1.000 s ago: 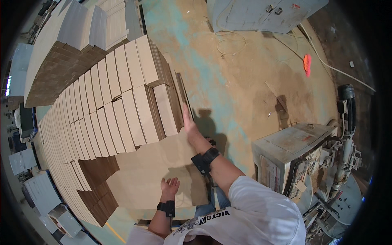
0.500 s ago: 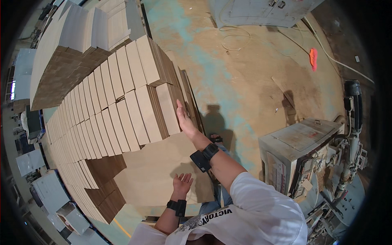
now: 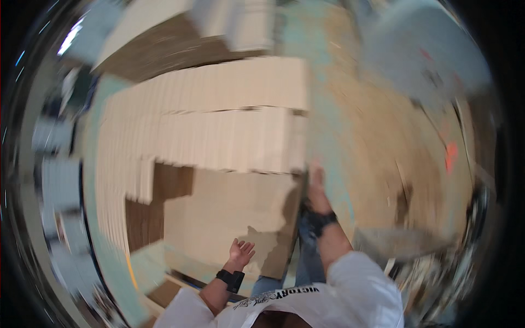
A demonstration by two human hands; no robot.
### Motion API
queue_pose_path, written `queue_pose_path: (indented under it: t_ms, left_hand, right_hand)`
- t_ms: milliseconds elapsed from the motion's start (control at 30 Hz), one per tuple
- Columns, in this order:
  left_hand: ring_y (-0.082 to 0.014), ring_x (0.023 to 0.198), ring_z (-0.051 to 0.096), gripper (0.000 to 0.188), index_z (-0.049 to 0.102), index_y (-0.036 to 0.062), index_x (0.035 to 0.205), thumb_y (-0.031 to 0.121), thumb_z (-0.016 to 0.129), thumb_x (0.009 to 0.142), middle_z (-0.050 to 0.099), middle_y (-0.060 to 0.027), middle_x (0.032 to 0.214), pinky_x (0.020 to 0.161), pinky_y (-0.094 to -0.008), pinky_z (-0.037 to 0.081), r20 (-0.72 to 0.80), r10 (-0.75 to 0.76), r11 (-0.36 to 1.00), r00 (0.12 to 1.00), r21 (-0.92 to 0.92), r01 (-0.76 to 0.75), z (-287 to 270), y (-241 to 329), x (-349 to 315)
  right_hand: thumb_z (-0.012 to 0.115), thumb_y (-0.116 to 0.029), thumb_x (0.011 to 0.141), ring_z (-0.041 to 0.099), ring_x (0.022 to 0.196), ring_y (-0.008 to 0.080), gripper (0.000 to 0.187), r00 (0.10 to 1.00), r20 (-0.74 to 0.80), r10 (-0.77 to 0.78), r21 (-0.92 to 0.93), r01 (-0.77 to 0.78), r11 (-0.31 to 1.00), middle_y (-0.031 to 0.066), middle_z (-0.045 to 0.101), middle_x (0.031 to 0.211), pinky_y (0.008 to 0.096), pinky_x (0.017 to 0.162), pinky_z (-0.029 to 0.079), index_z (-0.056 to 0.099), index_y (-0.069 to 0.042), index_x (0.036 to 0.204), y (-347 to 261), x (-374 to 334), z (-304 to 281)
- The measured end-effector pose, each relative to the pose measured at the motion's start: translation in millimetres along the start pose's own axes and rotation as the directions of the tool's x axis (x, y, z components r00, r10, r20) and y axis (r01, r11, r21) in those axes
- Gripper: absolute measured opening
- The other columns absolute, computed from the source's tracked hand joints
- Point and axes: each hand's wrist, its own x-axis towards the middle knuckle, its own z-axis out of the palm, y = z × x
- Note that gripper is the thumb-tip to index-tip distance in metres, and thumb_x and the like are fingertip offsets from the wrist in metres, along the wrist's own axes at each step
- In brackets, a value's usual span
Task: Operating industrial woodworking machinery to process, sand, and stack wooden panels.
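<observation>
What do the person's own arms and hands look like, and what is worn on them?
The left hand and right hand are bare, without gloves. Short, loose white sleeves leave both forearms uncovered. The left wrist wears a black band with a boxy black device; the right wears a black band too, its details blurred.

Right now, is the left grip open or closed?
Open: nothing lies in the left grip, and its fingers are not curled shut.

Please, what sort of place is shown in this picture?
Probably a factory workshop or warehouse: tan boards are packed in rows, the floor is patchy brown and green, and a large grey-blue cabinet stands at upper right.
</observation>
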Motion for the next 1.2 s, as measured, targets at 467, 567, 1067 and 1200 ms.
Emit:
queue_pose_path:
  t_ms: [467,567,1067,1200]
  left_hand:
    - [-0.0301,0.073,0.059,0.034,0.061,0.0010,0.078,0.033,0.051,0.081,0.061,-0.0203,0.080,0.065,-0.0414,0.046,0.135,0.809,0.165,0.572,0.882,-0.441,-392,-16,38]
    - [-0.0347,0.080,0.057,0.035,0.062,0.0020,0.079,0.034,0.047,0.080,0.061,-0.0203,0.086,0.071,-0.0444,0.044,-0.063,0.829,0.320,0.556,0.869,-0.378,-476,-42,36]
    - [-0.0209,0.053,0.053,0.023,0.059,0.0071,0.083,0.029,0.052,0.084,0.055,-0.0075,0.060,0.045,-0.0340,0.041,-0.535,0.099,0.721,0.839,-0.543,-0.431,-552,-416,-72]
    - [-0.0097,0.042,0.036,0.014,0.050,0.0126,0.085,0.027,0.047,0.086,0.045,-0.0002,0.058,0.036,-0.0252,0.029,-0.568,0.230,0.475,0.790,-0.643,-0.601,-550,-512,-109]
  right_hand:
    - [0.037,-0.050,0.087,0.030,0.124,0.0301,0.065,0.954,0.070,0.292,-0.691,-0.165,0.704,0.0136,0.027,0.138,0.0448,0.099,0.029,0.021,-0.010,0.136,42,-240,-23]
    - [0.038,-0.049,0.087,0.032,0.122,0.0316,0.064,0.939,0.147,0.313,-0.773,-0.088,0.628,0.0141,0.028,0.137,0.0462,0.098,0.029,0.023,-0.010,0.135,40,-292,29]
    - [0.040,-0.048,0.087,0.046,0.106,0.0272,0.065,0.516,0.236,0.824,-0.968,0.200,0.152,0.0133,0.043,0.125,0.0471,0.089,0.036,0.020,-0.008,0.134,227,-364,114]
    - [0.042,-0.045,0.088,0.053,0.089,0.0229,0.059,0.419,0.160,0.894,-0.965,0.256,0.053,0.0094,0.051,0.104,0.0417,0.074,0.043,0.027,-0.007,0.130,285,-418,129]
